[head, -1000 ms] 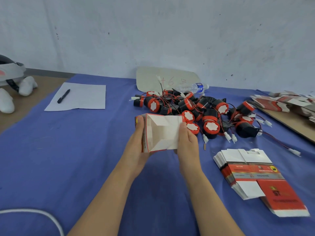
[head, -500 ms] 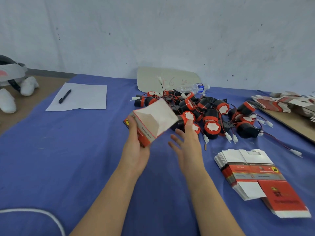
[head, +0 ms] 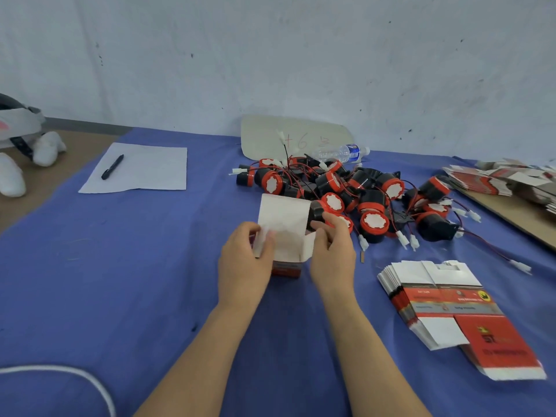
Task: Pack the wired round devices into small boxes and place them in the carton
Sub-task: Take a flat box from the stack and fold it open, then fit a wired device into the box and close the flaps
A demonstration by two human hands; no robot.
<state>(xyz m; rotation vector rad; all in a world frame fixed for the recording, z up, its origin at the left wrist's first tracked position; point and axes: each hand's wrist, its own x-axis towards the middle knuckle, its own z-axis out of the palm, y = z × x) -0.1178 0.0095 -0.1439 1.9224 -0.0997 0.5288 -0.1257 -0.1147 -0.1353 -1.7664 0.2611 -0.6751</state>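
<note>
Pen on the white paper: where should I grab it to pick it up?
Pinch the pen at the middle of its barrel, across its two long sides, coming straight down from above. It lies flat and slanted on the paper.

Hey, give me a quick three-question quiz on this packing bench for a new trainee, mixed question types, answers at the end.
1. True or false: the pen lies on the sheet of paper.
2. The top flap of the small box is: A) shut; B) raised open; C) torn off.
3. Which hand grips the small box's left side flap?
Key: 1 true. 2 B. 3 the left hand.
</note>
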